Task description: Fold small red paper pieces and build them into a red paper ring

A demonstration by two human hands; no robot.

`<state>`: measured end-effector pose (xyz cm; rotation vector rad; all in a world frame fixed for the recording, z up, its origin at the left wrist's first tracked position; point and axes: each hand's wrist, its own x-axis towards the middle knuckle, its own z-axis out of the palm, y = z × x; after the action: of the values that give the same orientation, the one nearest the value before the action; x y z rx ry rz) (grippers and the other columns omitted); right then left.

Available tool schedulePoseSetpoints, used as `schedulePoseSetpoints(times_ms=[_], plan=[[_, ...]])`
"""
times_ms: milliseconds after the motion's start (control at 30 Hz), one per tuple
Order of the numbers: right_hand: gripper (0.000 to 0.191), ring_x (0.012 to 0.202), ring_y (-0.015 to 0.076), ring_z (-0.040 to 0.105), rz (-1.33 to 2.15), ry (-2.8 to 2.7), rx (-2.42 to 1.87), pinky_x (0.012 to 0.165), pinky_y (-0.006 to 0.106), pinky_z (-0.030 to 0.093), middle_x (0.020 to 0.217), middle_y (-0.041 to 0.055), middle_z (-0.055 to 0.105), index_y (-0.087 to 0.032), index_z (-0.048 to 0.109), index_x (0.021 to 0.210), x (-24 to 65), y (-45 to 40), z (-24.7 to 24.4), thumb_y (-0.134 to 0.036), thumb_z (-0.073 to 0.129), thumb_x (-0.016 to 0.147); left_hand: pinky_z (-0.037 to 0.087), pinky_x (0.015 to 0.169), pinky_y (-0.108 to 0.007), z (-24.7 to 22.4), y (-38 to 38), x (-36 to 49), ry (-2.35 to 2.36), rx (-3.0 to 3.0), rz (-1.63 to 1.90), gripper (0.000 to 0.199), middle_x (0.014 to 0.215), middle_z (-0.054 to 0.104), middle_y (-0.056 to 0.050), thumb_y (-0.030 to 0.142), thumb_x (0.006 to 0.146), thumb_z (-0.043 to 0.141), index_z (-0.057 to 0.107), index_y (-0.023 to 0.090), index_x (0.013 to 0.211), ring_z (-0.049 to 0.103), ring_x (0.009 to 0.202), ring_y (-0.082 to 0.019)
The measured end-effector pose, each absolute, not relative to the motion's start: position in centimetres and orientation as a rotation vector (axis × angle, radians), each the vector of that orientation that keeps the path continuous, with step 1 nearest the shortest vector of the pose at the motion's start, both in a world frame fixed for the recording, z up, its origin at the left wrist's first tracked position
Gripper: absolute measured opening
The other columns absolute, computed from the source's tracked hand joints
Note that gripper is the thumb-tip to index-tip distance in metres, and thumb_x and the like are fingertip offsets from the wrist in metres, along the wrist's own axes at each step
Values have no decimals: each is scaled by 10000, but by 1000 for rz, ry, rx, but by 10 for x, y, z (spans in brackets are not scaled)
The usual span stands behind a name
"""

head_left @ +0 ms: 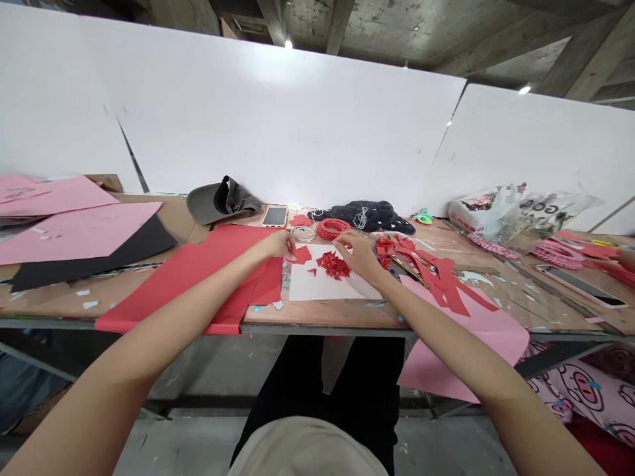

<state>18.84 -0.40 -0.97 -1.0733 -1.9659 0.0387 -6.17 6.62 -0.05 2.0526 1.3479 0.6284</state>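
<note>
The fingers of the left hand curve narrowly down at the far edge of a white card, just beside a red paper scrap; whether they pinch it cannot be told. The right hand keeps its fingers close together at a heap of red paper bits on that card, and any hold is unclear. The card lies on the wooden worktop, right of a large red sheet. Beyond it lie a clear tape roll and a coil of red paper strip. At far right, a white plastic bag and a clear plastic bag sit together, their contents unclear, with pink paper coils in front.
</note>
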Motion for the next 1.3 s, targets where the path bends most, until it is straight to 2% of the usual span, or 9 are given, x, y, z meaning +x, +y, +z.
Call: schedulePoseSetpoints(times_ms=[200, 367, 433, 533, 633, 733, 900, 1100, 1300], plan=[[201, 874, 194, 614, 115, -1979, -1078, 777, 346, 498, 958, 92, 667, -168, 667, 819, 188, -3, -11, -262, 506, 893, 391, 534, -265, 6, 67, -62, 1323, 2052, 756, 352, 568, 565, 3, 213, 332, 873, 605, 177, 557, 526, 543, -162], [174, 859, 177, 649, 368, -1930, -989, 762, 330, 543, 1017, 85, 681, -188, 667, 932, 183, -5, -13, -318, 578, 858, 393, 540, -258, 20, 49, -53, 1082, 1982, 733, 254, 548, 583, 4, 294, 503, 833, 636, 167, 599, 547, 551, -151], [235, 862, 171, 660, 511, -1904, -901, 756, 325, 557, 1065, 81, 677, -201, 648, 1008, 179, -8, -12, -342, 639, 821, 431, 572, -250, 24, 37, -45, 938, 1956, 707, 240, 626, 629, -3, 299, 555, 827, 658, 170, 666, 595, 614, -152], [212, 835, 167, 662, 616, -1872, -809, 741, 322, 568, 1020, 74, 677, -193, 645, 940, 175, -13, -8, -340, 674, 789, 505, 641, -254, 28, 19, -33, 793, 1862, 653, 253, 751, 694, -29, 324, 612, 824, 669, 185, 757, 672, 727, -170], [140, 798, 169, 647, 513, -1849, -790, 744, 333, 572, 870, 52, 666, -192, 640, 823, 177, -17, -4, -332, 640, 812, 555, 745, -283, 30, 8, -27, 779, 1792, 618, 302, 919, 729, -70, 432, 700, 772, 702, 186, 861, 709, 814, -181], [148, 845, 187, 637, 310, -1951, -709, 810, 382, 566, 862, 57, 670, -206, 663, 798, 181, -18, 0, -332, 607, 851, 551, 838, -287, 30, 6, -27, 762, 1721, 611, 350, 1020, 731, -93, 493, 772, 702, 728, 184, 934, 711, 913, -189], [200, 959, 216, 662, 406, -1967, -725, 851, 406, 567, 1038, 77, 696, -230, 723, 929, 184, -16, 1, -392, 647, 839, 558, 854, -302, 26, 12, -29, 699, 1660, 669, 311, 963, 747, -97, 387, 689, 805, 749, 171, 905, 715, 896, -202], [245, 692, 206, 691, 758, -1808, -923, 687, 371, 591, 785, 51, 732, -201, 738, 816, 185, -9, -2, -437, 714, 753, 574, 852, -334, 23, 12, -26, 725, 1684, 730, 324, 949, 750, -112, 384, 691, 805, 749, 155, 914, 721, 873, -217], [250, 730, 224, 700, 812, -1791, -903, 716, 382, 585, 777, 48, 732, -208, 725, 776, 186, -8, -3, -437, 770, 689, 583, 803, -333, 22, 12, -24, 742, 1664, 758, 328, 898, 752, -117, 338, 638, 842, 744, 137, 878, 722, 838, -223]])
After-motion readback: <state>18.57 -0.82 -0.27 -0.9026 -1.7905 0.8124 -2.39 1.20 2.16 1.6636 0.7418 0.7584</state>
